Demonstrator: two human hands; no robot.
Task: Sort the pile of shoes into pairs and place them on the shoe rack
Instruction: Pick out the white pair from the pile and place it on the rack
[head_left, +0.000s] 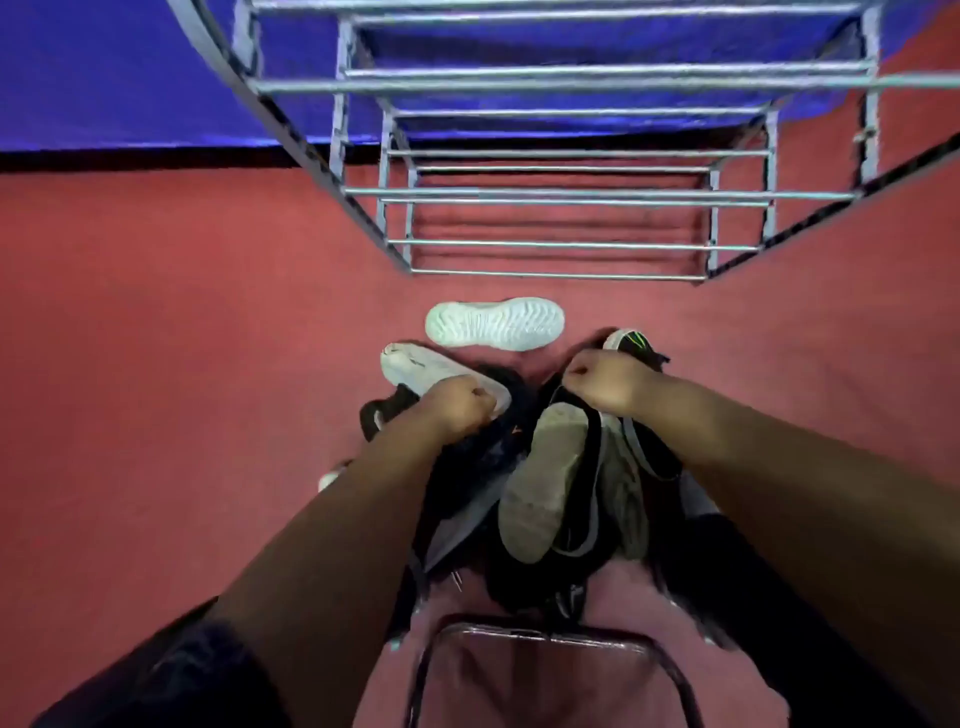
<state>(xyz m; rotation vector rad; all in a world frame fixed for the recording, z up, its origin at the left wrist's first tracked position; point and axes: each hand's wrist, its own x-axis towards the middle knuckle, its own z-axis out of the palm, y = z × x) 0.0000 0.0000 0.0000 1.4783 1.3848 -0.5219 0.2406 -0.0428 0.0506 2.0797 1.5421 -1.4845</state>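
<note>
A pile of shoes (545, 483) lies on the red floor just in front of me. My left hand (460, 402) is curled over the pile's left side, against a white shoe (415, 366) lying sole-up; what it grips is hidden. My right hand (608, 382) is curled on the upper of a dark shoe with a green-marked sole (631, 340). Another white shoe (496, 323) lies sole-up apart from the pile, nearer the rack. The metal shoe rack (556, 197) stands beyond, its bar shelves bare.
A dark metal chair frame (545, 631) sits below the pile at the near edge. A blue wall with a black skirting (130, 156) runs behind the rack. Red floor (182, 338) spreads to the left and right.
</note>
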